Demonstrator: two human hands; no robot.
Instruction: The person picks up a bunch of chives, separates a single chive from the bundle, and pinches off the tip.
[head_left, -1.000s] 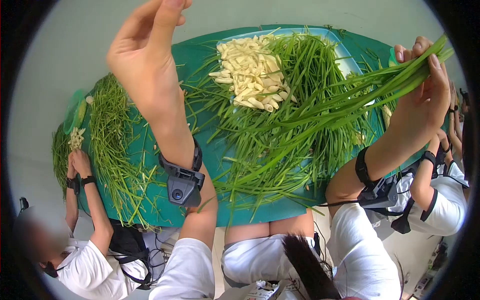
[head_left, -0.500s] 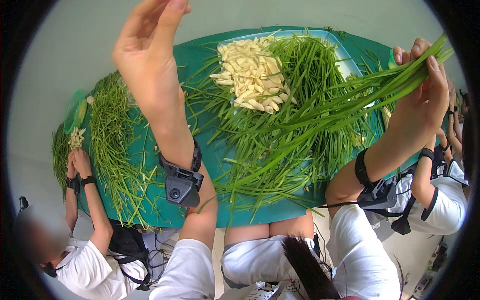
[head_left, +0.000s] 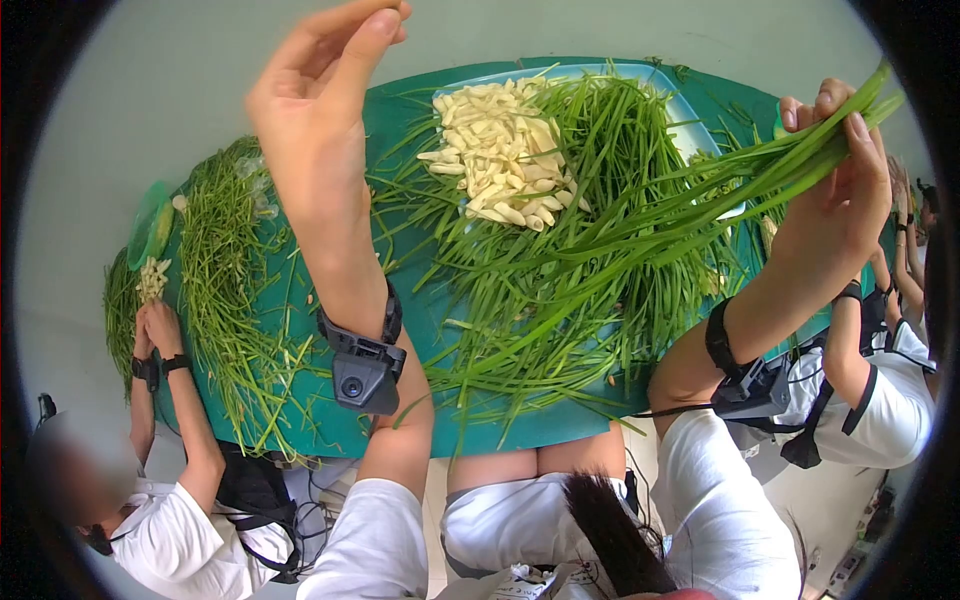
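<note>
My right hand (head_left: 845, 150) is closed around a bunch of long green chives (head_left: 775, 172), raised at the right above the table. The loose ends of the bunch trail left and down over a large pile of chives (head_left: 610, 150). My left hand (head_left: 330, 75) is held up at the top left of the table. Its thumb and fingertips are pinched together near the upper edge of the view, and whatever they hold is too small to make out. Between my hands, a heap of cream-coloured, clove-like pieces (head_left: 500, 150) lies beside the chive pile, on a pale blue tray (head_left: 690, 115).
The green table (head_left: 470, 437) has another long row of chives (head_left: 215, 250) on its left side. A co-worker's hands (head_left: 155, 325) hold a cluster of white pieces there, near a green mesh basket (head_left: 150, 225). Another person (head_left: 880, 400) is at the right.
My left hand has moved a little to the right, its fingers still pinched. My right hand has shifted slightly left with the chives in it.
</note>
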